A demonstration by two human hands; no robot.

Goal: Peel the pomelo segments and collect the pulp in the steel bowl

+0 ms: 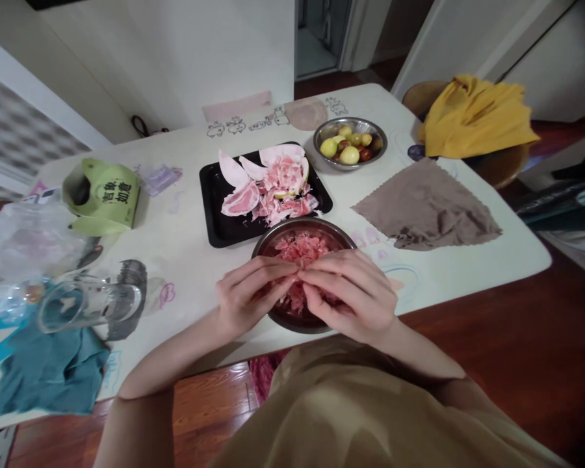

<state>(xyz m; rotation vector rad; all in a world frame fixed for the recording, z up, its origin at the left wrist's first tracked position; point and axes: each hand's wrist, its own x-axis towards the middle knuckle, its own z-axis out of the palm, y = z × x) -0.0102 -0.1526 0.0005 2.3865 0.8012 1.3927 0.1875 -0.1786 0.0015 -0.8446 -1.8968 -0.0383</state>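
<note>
Head view: both hands are pinched in tight, left hand and right hand meeting fingertip to fingertip on a little bit of pink pulp, right above a metal bowl with loads more inside. Just beyond the hands there's a black tray of peel, and a brownish cloth lies on the worktop, off the right hand's outer side.

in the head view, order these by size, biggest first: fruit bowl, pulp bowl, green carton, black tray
1. Black tray and pulp bowl: too alike to rank, and the pulp bowl is nearer the camera
2. Green carton
3. Fruit bowl
</note>
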